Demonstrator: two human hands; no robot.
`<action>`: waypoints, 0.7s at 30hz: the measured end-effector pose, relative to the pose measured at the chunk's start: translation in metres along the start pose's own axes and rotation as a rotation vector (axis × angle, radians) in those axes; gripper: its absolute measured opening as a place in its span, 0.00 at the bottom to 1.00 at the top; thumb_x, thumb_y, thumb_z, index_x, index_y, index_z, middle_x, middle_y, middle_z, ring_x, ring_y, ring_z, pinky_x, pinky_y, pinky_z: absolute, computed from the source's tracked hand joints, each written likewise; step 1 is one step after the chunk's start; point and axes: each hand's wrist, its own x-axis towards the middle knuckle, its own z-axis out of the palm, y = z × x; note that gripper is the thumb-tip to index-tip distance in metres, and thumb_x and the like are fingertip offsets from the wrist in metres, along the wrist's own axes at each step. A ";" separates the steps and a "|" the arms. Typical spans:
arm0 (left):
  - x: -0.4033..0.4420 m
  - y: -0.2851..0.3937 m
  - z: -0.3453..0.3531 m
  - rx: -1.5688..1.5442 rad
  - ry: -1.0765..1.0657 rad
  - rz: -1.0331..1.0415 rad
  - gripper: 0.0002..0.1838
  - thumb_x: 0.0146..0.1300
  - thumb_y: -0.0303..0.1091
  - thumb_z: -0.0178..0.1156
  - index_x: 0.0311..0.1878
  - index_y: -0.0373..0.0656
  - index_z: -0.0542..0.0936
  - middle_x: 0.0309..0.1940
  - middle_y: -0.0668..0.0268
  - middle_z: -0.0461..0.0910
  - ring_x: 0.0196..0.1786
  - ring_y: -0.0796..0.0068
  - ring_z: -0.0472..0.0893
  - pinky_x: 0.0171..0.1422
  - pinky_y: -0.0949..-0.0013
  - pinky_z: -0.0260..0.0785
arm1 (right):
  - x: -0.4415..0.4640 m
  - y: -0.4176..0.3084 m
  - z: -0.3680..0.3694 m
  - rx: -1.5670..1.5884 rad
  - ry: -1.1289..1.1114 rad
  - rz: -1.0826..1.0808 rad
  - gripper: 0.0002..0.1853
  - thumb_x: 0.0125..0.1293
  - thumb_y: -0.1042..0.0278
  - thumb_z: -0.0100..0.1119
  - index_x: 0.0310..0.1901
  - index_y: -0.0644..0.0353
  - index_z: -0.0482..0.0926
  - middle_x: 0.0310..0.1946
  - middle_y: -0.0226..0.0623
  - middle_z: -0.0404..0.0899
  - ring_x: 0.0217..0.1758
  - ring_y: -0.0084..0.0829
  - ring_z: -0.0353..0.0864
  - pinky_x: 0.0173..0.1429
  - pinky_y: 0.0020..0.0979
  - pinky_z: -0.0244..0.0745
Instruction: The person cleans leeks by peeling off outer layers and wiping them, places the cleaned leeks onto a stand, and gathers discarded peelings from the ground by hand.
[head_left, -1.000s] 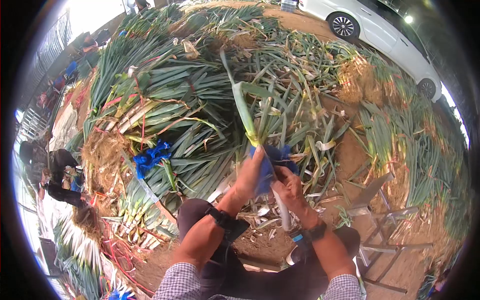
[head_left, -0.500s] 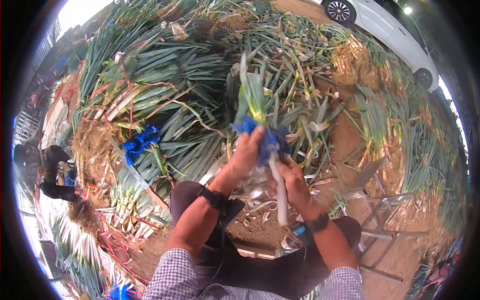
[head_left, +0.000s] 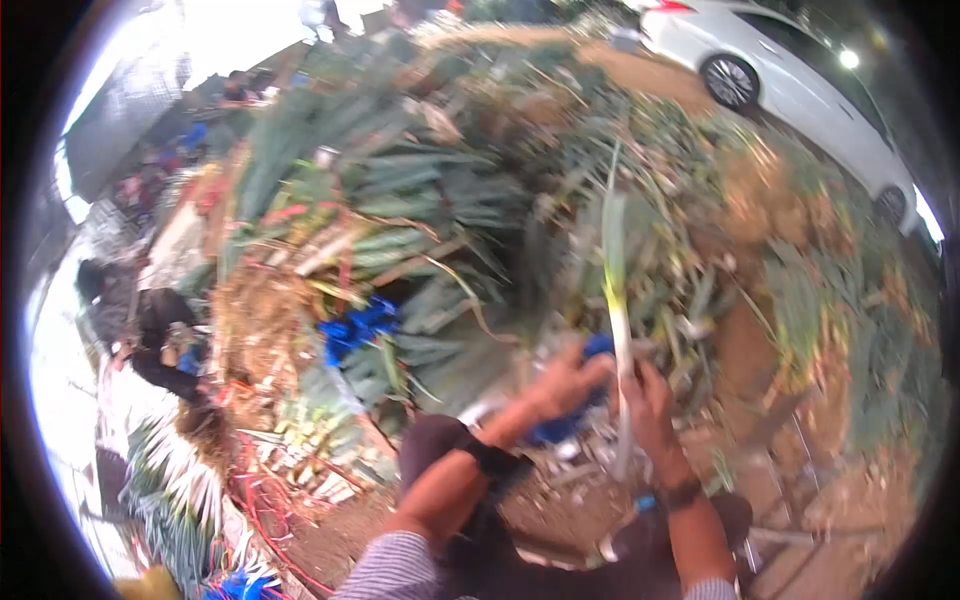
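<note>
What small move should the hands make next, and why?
I'd probably draw the left hand and the blue cloth beside it away from the leek: the right hand grips the leek, which looks white and smooth below its green, though blur hides detail.

Slender leek (head_left: 619, 325), nearly upright in right grip (head_left: 652, 402), green top, white stalk below, blurred blue cloth (head_left: 558, 430) beside it

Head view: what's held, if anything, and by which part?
The right hand holds a leek by its white stalk; whether the left hand grips the blue cloth is unclear.
</note>
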 end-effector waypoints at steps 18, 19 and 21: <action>-0.011 0.001 0.014 -0.595 0.049 -0.308 0.26 0.67 0.59 0.60 0.43 0.41 0.79 0.31 0.69 0.77 0.30 0.79 0.76 0.32 0.71 0.68 | 0.012 0.035 0.014 -0.070 0.010 -0.059 0.19 0.67 0.73 0.60 0.59 0.66 0.75 0.45 0.41 0.85 0.49 0.28 0.83 0.54 0.31 0.76; -0.007 -0.008 0.016 -0.560 0.049 -0.255 0.26 0.66 0.59 0.61 0.44 0.40 0.79 0.31 0.69 0.78 0.30 0.79 0.77 0.31 0.71 0.69 | 0.012 0.031 0.012 -0.067 0.027 -0.038 0.17 0.67 0.74 0.60 0.57 0.66 0.77 0.42 0.41 0.86 0.47 0.28 0.84 0.53 0.31 0.77; -0.003 -0.014 0.017 -0.573 0.075 -0.210 0.24 0.67 0.57 0.61 0.44 0.42 0.79 0.31 0.72 0.77 0.31 0.81 0.75 0.33 0.73 0.68 | 0.011 0.016 0.011 -0.260 0.070 -0.142 0.15 0.66 0.75 0.59 0.54 0.66 0.79 0.39 0.42 0.86 0.44 0.29 0.84 0.50 0.32 0.78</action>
